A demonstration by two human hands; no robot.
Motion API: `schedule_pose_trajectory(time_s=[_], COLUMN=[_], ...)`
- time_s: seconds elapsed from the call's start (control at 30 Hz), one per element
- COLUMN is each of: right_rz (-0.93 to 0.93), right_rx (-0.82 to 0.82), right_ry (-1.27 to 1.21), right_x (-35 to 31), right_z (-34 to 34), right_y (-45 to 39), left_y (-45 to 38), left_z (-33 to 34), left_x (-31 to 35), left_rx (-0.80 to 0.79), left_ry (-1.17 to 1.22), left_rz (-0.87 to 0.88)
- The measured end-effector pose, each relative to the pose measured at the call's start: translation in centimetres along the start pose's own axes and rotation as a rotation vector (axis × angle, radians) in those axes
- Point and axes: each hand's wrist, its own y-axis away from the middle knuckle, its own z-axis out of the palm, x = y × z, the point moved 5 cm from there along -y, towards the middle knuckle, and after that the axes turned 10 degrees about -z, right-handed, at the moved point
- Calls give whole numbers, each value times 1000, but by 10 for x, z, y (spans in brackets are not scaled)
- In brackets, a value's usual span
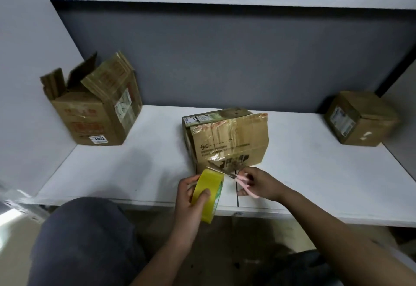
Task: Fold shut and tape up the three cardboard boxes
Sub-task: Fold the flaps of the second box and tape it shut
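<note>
Right in front of the middle box, my left hand grips the tape roll, right hand holds pink scissors — keep the strip taut, snip close.

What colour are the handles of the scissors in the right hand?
Pale pink; the scissors show in the head view, the only one.

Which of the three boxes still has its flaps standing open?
The left box, the one with the 4002 label: its top flaps stand up. The middle box by the hands is folded shut, and the right box looks closed.
</note>
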Motion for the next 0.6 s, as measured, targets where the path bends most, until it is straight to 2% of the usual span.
schedule_pose_trajectory(time_s=[0.07,0.2,0.33,0.47,0.53,0.6], right_rz=[7,84,143,206,233,267], right_rx=[-14,-220,-94,-159,-41,207], right_ry=[41,214,-61,-317,-405,-374], right_x=[-2,7,16,34,43,58], right_z=[4,19,-7,-54,-75,-92], right_y=[-5,-8,11,62,83,101], left_y=[2,6,5,-3,-10,-17], left_z=[-5,-15,-18,9,37,73], left_x=[5,15,22,30,35,37], left_rx=[29,76,67,-93,-216,-372], left_ry=[15,-8,-66,-139,-193,-255], left_rz=[15,54,69,66,92,106])
